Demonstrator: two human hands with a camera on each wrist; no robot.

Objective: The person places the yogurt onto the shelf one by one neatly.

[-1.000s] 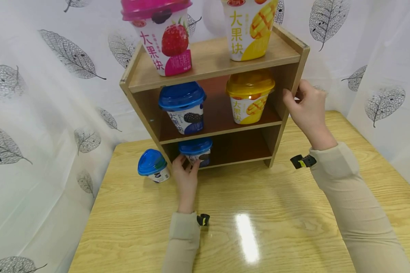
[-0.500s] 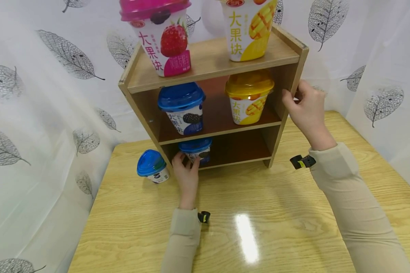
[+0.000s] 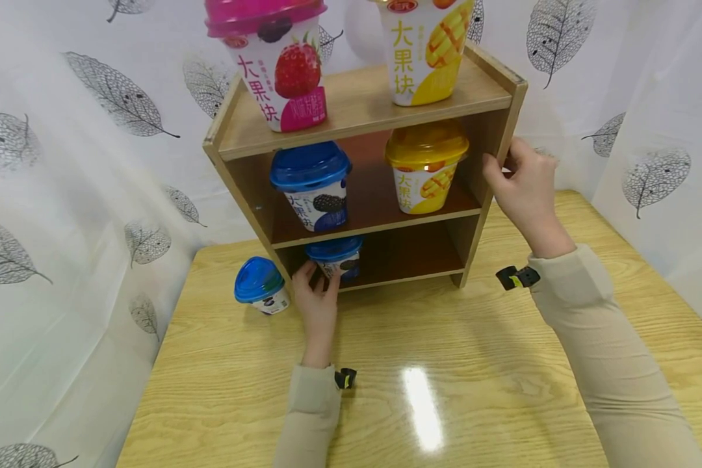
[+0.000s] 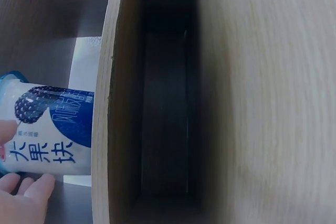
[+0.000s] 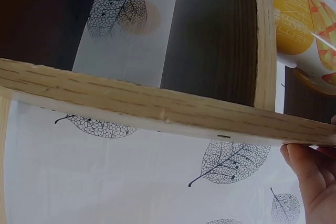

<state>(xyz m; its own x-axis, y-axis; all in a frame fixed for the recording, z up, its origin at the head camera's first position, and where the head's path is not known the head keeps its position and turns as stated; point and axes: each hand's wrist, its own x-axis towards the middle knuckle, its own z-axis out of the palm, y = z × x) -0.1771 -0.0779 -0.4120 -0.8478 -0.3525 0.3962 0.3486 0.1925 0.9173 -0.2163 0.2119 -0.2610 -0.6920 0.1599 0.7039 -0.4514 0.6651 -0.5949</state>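
Note:
A blue-lidded blackberry yogurt cup (image 3: 335, 253) stands upright at the left of the wooden shelf's bottom level. My left hand (image 3: 316, 302) holds it by its sides, thumb on one side and fingers on the other, as the left wrist view shows on the cup's printed wall (image 4: 50, 129). Up on the right, my right hand (image 3: 526, 188) pinches the edge of the side panel of the wooden shelf (image 3: 494, 175). In the right wrist view, fingers (image 5: 307, 171) press the panel's outer face, beside a yellow mango cup (image 5: 299, 24).
Another blue-lidded cup (image 3: 261, 286) stands on the table (image 3: 210, 364), left of the shelf. The middle level bears a blue cup (image 3: 312, 188) and a yellow cup (image 3: 426, 169). A pink strawberry cup (image 3: 275, 65) and a larger-looking yellow cup (image 3: 427, 52) stand on top. Leaf-printed curtain (image 3: 93, 182) hangs behind.
My left hand shifts very slightly at the bottom-level cup, which stays in place. My right hand keeps its hold on the side panel.

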